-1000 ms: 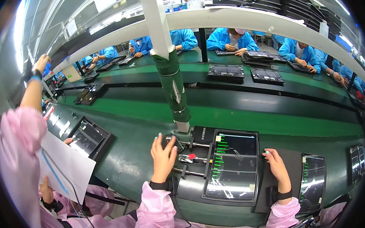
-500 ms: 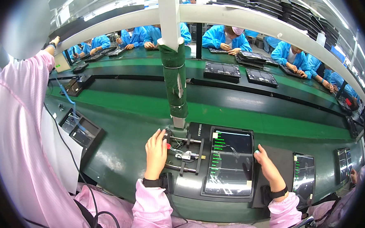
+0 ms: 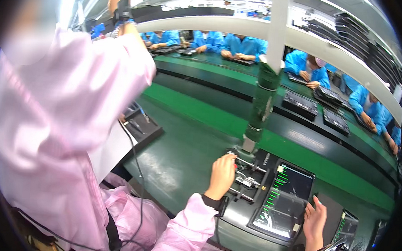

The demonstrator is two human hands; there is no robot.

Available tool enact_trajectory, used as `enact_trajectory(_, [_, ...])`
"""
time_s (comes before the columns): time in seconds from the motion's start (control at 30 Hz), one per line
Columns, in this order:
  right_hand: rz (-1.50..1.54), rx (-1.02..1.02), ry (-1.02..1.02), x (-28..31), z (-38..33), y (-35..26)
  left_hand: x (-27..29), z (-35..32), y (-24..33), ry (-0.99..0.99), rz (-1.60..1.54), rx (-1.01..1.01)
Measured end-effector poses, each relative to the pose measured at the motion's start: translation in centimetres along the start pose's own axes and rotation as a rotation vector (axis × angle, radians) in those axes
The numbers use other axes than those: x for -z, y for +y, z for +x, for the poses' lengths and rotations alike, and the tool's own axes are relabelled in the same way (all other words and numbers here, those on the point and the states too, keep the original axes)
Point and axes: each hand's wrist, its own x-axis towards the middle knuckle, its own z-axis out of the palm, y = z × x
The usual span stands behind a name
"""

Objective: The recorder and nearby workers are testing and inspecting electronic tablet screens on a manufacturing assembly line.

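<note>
hands have shifted: left hand, fingers curled, now presses the clamp fixture; right hand lies spread beside the tablet panel near the desk edge.

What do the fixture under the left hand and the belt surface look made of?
Fixture: likely metal, with bright rods and clamp parts glinting on a dark base; the base could be painted metal or plastic. The left hand rests on it, the right hand at the panel's edge. Belt: dark green, looks like smooth rubber or PVC with a soft sheen.
</note>
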Motion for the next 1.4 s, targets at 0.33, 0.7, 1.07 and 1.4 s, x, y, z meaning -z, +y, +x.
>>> enact_trajectory(0.33, [0.041, -0.031, 0.013, 1.3, 1.9, -2.5, -0.3, -0.4, -0.3, -0.002, 0.035, -0.041])
enact_trajectory(0.7, [0.003, -0.073, 0.0, -0.8, 2.3, 3.0, -1.5, -0.9, -1.8, 0.0, 0.006, -0.026])
enact_trajectory(1.07, [-0.163, -0.098, -0.012, 1.3, -0.6, 0.1, -1.5, -0.7, -2.4, 0.04, -0.104, -0.035])
enact_trajectory(1.4, [-0.236, -0.082, 0.122, 2.9, -2.7, -2.1, -0.9, -1.1, -1.3, 0.018, -0.106, 0.027])
